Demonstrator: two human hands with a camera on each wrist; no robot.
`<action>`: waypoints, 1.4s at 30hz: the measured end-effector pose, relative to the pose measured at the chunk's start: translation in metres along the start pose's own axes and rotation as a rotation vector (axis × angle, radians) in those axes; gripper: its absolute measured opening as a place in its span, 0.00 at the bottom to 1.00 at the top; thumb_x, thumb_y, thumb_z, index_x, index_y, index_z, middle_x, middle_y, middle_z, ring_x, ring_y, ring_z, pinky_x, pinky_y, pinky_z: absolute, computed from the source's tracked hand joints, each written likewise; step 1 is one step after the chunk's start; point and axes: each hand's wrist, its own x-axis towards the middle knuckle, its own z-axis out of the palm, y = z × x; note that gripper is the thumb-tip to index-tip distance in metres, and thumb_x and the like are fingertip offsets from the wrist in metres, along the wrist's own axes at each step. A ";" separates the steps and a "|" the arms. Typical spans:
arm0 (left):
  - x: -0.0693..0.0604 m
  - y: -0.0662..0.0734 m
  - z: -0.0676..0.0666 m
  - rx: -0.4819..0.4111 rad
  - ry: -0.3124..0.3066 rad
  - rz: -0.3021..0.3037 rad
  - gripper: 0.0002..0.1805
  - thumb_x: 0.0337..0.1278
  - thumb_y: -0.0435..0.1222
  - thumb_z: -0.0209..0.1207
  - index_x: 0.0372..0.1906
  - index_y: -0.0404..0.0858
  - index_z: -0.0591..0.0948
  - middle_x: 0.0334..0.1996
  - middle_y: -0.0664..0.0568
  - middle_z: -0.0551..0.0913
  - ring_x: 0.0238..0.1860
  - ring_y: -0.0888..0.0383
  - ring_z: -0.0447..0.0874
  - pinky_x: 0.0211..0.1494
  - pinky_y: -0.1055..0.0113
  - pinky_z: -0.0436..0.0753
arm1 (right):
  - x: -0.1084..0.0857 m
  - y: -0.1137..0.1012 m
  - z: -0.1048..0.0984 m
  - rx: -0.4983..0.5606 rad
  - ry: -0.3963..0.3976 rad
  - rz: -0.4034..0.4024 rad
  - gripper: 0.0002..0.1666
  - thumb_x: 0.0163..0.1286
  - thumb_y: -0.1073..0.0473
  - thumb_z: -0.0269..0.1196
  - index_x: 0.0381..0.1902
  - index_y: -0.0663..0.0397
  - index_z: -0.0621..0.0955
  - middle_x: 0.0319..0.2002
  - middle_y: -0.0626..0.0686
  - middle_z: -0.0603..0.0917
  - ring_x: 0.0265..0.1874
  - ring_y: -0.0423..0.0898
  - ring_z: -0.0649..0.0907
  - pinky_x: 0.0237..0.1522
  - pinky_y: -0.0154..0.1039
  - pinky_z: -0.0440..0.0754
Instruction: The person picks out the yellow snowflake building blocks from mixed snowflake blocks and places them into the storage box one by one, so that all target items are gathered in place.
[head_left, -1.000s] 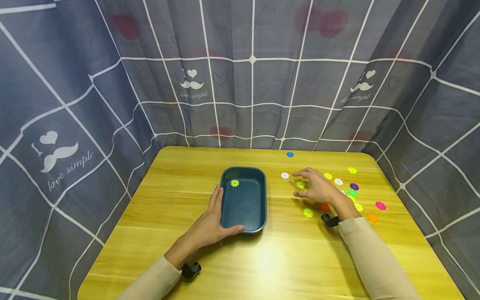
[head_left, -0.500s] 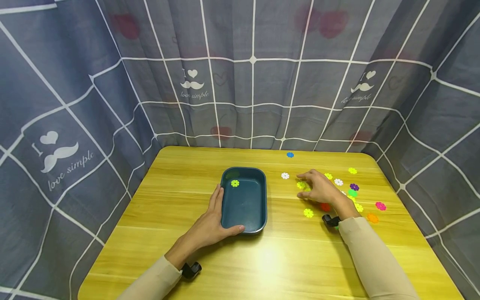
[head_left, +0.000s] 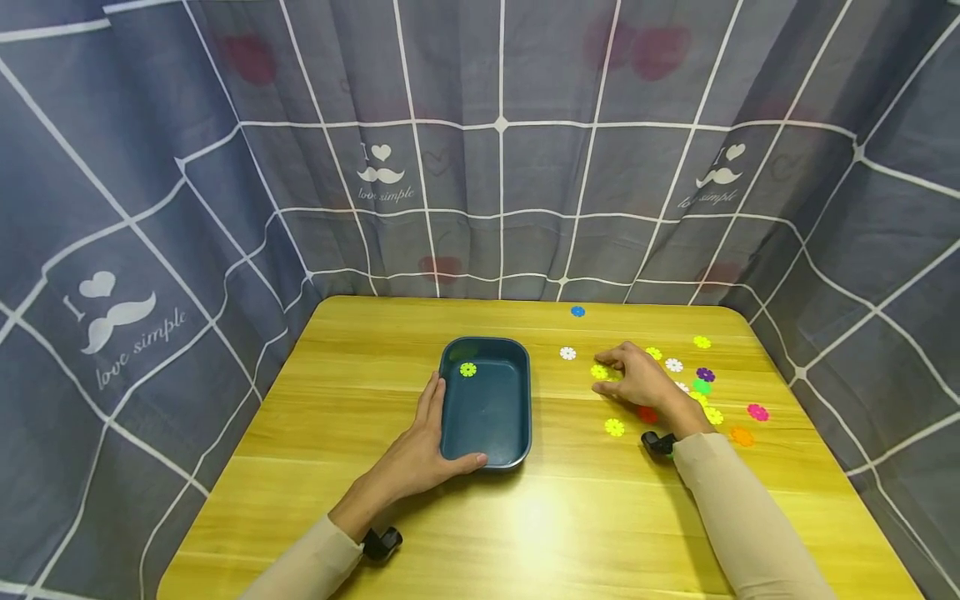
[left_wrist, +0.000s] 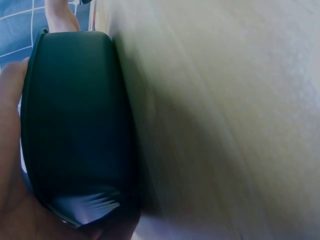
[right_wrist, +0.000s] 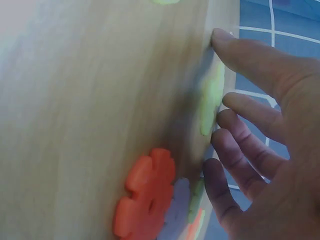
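The left hand point(head_left: 416, 454) grips the near left corner of the dark teal tray point(head_left: 487, 417): its thumb lies over the near rim, and its fingers lie along the left wall. The right hand point(head_left: 637, 375) has its thumb and fingers apart, and between them a yellow-green piece point(head_left: 599, 372) lies flat on the worktop point(head_left: 562, 533) (whether a fingertip touches this piece, I cannot tell). The tray stands near the middle of the worktop; inside it, toward its far left corner, is one flower-shaped lime piece point(head_left: 468, 369). A white piece point(head_left: 567, 353) lies between the tray and the right hand, and a blue piece point(head_left: 577, 312) is close to the far edge of the worktop. More coloured pieces point(head_left: 705, 375) are scattered toward the right edge, among them a pink piece point(head_left: 758, 412). Behind the far edge hangs a grey checked curtain point(head_left: 465, 75).
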 end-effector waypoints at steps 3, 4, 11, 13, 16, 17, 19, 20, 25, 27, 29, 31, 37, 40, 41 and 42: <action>-0.001 -0.001 0.000 -0.002 -0.006 0.003 0.81 0.62 0.67 0.81 0.99 0.41 0.38 1.00 0.49 0.31 0.79 0.28 0.84 0.66 0.35 0.92 | 0.000 0.000 0.002 0.004 0.001 0.012 0.37 0.75 0.50 0.84 0.75 0.61 0.87 0.62 0.66 0.86 0.57 0.62 0.86 0.64 0.65 0.88; -0.001 -0.002 0.000 -0.002 -0.006 0.003 0.81 0.62 0.67 0.81 0.99 0.41 0.38 1.00 0.49 0.31 0.79 0.28 0.84 0.66 0.35 0.92 | 0.000 -0.001 0.003 0.005 0.002 0.013 0.37 0.75 0.50 0.84 0.75 0.60 0.87 0.62 0.66 0.87 0.57 0.62 0.86 0.64 0.65 0.87; -0.003 -0.006 0.003 -0.011 -0.005 0.000 0.81 0.62 0.69 0.80 0.99 0.42 0.38 1.00 0.54 0.29 0.80 0.28 0.83 0.66 0.36 0.92 | 0.001 0.002 0.010 0.011 0.029 0.028 0.31 0.76 0.50 0.83 0.70 0.58 0.91 0.56 0.62 0.88 0.53 0.58 0.86 0.60 0.62 0.87; -0.005 -0.007 0.005 -0.011 -0.008 -0.004 0.82 0.62 0.70 0.80 0.99 0.42 0.37 1.00 0.54 0.29 0.80 0.28 0.83 0.65 0.37 0.92 | 0.001 0.002 0.013 0.020 0.033 0.040 0.29 0.76 0.51 0.83 0.69 0.57 0.92 0.56 0.61 0.89 0.53 0.57 0.86 0.60 0.60 0.87; -0.008 -0.009 0.007 -0.002 -0.008 -0.014 0.82 0.61 0.71 0.79 0.99 0.43 0.36 1.00 0.53 0.28 0.79 0.28 0.83 0.60 0.39 0.94 | 0.002 0.000 0.015 0.034 0.032 0.053 0.26 0.77 0.51 0.82 0.67 0.56 0.93 0.56 0.61 0.90 0.53 0.56 0.87 0.60 0.59 0.87; -0.008 -0.009 0.007 0.003 -0.005 -0.015 0.82 0.61 0.71 0.79 0.99 0.43 0.37 1.00 0.53 0.28 0.78 0.28 0.84 0.58 0.41 0.94 | 0.002 0.000 0.014 0.043 0.032 0.055 0.26 0.77 0.52 0.82 0.67 0.56 0.93 0.57 0.61 0.91 0.53 0.56 0.87 0.60 0.59 0.88; -0.007 -0.008 0.007 0.005 0.001 -0.008 0.82 0.61 0.71 0.79 0.99 0.43 0.36 1.00 0.52 0.29 0.77 0.28 0.85 0.54 0.42 0.94 | 0.003 -0.002 0.013 0.054 0.035 0.055 0.24 0.77 0.53 0.82 0.66 0.56 0.94 0.56 0.62 0.92 0.51 0.56 0.88 0.59 0.58 0.89; -0.006 -0.008 0.007 0.007 0.003 -0.005 0.82 0.61 0.71 0.79 0.99 0.43 0.36 1.00 0.51 0.29 0.76 0.28 0.86 0.53 0.43 0.94 | 0.003 -0.002 0.011 0.057 0.039 0.056 0.23 0.77 0.53 0.82 0.65 0.56 0.94 0.56 0.62 0.92 0.51 0.56 0.88 0.58 0.57 0.89; 0.000 -0.006 0.003 0.017 0.009 0.008 0.82 0.61 0.71 0.78 0.99 0.43 0.36 1.00 0.52 0.29 0.78 0.28 0.84 0.55 0.41 0.94 | 0.005 -0.002 0.008 0.056 0.052 0.066 0.19 0.78 0.54 0.81 0.61 0.55 0.96 0.52 0.60 0.95 0.47 0.53 0.90 0.54 0.52 0.89; 0.003 -0.006 0.003 0.022 0.006 0.010 0.82 0.62 0.71 0.78 0.99 0.43 0.36 1.00 0.52 0.29 0.80 0.28 0.82 0.60 0.39 0.94 | 0.006 -0.002 0.007 0.056 0.058 0.080 0.17 0.77 0.54 0.82 0.59 0.54 0.97 0.50 0.58 0.96 0.46 0.51 0.90 0.53 0.51 0.89; 0.005 -0.005 0.002 0.025 0.001 0.014 0.82 0.62 0.72 0.78 0.99 0.43 0.36 1.00 0.52 0.29 0.82 0.28 0.81 0.63 0.37 0.93 | 0.006 -0.001 0.007 0.060 0.061 0.087 0.16 0.77 0.54 0.82 0.57 0.54 0.97 0.48 0.57 0.96 0.45 0.50 0.90 0.52 0.50 0.89; 0.005 -0.005 0.001 0.027 -0.003 0.019 0.82 0.62 0.72 0.78 0.99 0.42 0.36 1.00 0.50 0.30 0.82 0.28 0.80 0.65 0.37 0.92 | 0.007 -0.001 0.007 0.064 0.061 0.090 0.16 0.77 0.54 0.82 0.57 0.54 0.97 0.47 0.56 0.96 0.44 0.50 0.90 0.52 0.49 0.88; 0.004 -0.004 -0.001 0.027 -0.003 0.039 0.81 0.63 0.70 0.78 0.99 0.40 0.37 1.00 0.46 0.31 0.80 0.27 0.82 0.63 0.36 0.93 | 0.006 -0.001 0.005 0.085 0.048 0.083 0.15 0.77 0.54 0.82 0.55 0.57 0.96 0.46 0.57 0.95 0.44 0.50 0.89 0.51 0.47 0.87; 0.003 -0.003 -0.002 0.028 -0.009 0.036 0.81 0.63 0.70 0.78 0.99 0.40 0.37 1.00 0.47 0.30 0.82 0.27 0.80 0.65 0.36 0.92 | 0.006 -0.001 0.005 0.091 0.041 0.086 0.15 0.78 0.54 0.82 0.54 0.57 0.95 0.47 0.57 0.94 0.45 0.50 0.88 0.52 0.47 0.87; 0.003 -0.003 -0.002 0.029 -0.013 0.029 0.81 0.63 0.70 0.78 0.99 0.41 0.36 1.00 0.48 0.29 0.83 0.27 0.79 0.65 0.36 0.92 | 0.006 -0.002 0.005 0.092 0.038 0.085 0.15 0.78 0.54 0.82 0.54 0.57 0.95 0.47 0.57 0.94 0.45 0.50 0.88 0.52 0.48 0.87; 0.002 -0.004 -0.001 0.028 -0.014 0.027 0.81 0.63 0.70 0.78 0.99 0.41 0.36 1.00 0.48 0.29 0.83 0.27 0.79 0.65 0.37 0.93 | 0.006 -0.002 0.005 0.093 0.036 0.084 0.15 0.78 0.54 0.81 0.54 0.57 0.95 0.47 0.57 0.94 0.46 0.50 0.88 0.53 0.48 0.87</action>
